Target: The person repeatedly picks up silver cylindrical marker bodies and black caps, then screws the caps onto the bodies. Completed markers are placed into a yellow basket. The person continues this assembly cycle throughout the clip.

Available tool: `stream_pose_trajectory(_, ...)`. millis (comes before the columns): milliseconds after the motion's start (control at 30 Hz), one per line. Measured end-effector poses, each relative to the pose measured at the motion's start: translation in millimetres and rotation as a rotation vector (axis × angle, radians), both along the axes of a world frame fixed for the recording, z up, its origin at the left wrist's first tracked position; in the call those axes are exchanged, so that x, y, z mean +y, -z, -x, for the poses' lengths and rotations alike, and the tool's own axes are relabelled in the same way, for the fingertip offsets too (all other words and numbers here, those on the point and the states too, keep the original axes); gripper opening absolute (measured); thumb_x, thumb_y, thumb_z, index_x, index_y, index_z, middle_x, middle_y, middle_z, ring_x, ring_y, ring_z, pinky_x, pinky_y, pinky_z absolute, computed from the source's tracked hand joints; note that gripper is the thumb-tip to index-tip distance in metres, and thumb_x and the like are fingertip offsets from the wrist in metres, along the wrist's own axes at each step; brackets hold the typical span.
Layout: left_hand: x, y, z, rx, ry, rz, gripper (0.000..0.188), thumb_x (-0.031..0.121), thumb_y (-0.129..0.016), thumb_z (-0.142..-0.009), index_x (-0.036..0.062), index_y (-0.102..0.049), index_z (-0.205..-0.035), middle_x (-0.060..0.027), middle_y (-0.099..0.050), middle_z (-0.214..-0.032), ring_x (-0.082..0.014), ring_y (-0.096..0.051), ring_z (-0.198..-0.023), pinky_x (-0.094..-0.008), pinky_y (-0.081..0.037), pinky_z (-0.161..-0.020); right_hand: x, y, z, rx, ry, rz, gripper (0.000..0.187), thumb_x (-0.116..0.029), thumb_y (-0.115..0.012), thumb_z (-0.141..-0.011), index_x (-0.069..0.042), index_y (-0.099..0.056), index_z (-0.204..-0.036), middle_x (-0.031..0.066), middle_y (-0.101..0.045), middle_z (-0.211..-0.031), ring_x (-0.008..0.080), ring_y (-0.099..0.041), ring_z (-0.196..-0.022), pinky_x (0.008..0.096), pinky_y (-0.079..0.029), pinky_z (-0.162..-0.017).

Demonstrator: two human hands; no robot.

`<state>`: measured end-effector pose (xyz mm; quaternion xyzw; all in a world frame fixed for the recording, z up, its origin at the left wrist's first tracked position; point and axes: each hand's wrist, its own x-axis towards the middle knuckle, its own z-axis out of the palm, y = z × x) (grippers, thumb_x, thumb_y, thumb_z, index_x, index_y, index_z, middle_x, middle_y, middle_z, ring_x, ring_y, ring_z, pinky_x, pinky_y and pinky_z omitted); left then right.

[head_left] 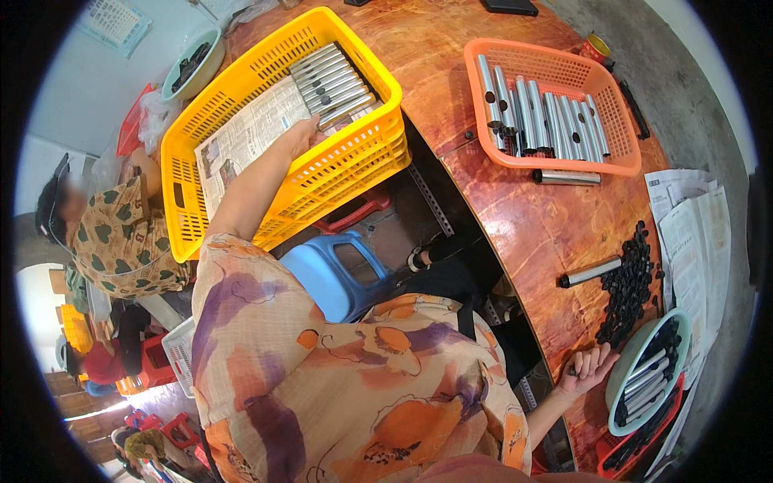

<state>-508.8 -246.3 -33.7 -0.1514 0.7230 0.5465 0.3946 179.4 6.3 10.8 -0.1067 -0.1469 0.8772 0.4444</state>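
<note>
At the upper middle, my left arm reaches into a yellow plastic crate (179, 153). My left hand (304, 135) is closed at the near end of a metal tube (346, 110), the nearest of a row of shiny tubes lying on newspaper (251, 133); some of its fingers are hidden. My right hand (589, 366) is above the wooden table's edge, fingers curled, and whatever they hold is too small to make out. Beside it stands a pale green bowl (616, 386) of metal tubes and black pieces. A pile of small black caps (628, 282) lies farther up, with one black-ended tube (590, 272) against it.
An orange basket (555, 165) of metal tubes stands on the table (515, 217), with one tube (566, 177) just outside it. A blue stool (318, 274) is below the yellow crate. Newspapers (692, 241) hang at the right edge. Another person (129, 233) sits at left.
</note>
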Motion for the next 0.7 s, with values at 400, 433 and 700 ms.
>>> stream_pose_trajectory(400,-19,4,36,0.613,0.072,0.251,0.051,0.045,-0.048,-0.089,0.0000,-0.061,-0.070,-0.0103,-0.057,-0.058,-0.0205,-0.055,-0.048,-0.0335,-0.044,-0.046,-1,-4,7,0.051,-0.015,0.031,0.036,-0.033,-0.035,-0.099,-0.012,-0.035,-0.070,-0.0040,-0.029,-0.049,0.0060,-0.026,-0.034,0.0228,-0.023,-0.039)
stream_pose_trajectory(433,-49,14,83,0.769,0.187,0.436,0.049,0.044,-0.046,-0.091,0.0001,-0.062,-0.075,-0.0121,-0.059,-0.060,-0.0220,-0.059,-0.051,-0.0330,-0.047,-0.048,2,-4,7,0.028,-0.016,0.035,0.034,-0.034,-0.036,-0.098,-0.012,-0.036,-0.071,-0.0048,-0.028,-0.048,0.0053,-0.026,-0.034,0.0220,-0.023,-0.039)
stream_pose_trajectory(700,149,-134,-193,1.353,0.638,-0.197,0.018,0.020,-0.054,-0.090,0.0019,-0.054,-0.095,-0.0044,-0.058,-0.066,-0.0131,-0.056,-0.062,-0.0276,-0.045,-0.055,-4,-6,6,-0.093,0.052,0.041,0.033,-0.034,-0.041,-0.097,-0.015,-0.037,-0.070,-0.0072,-0.028,-0.047,0.0036,-0.024,-0.034,0.0205,-0.024,-0.040)
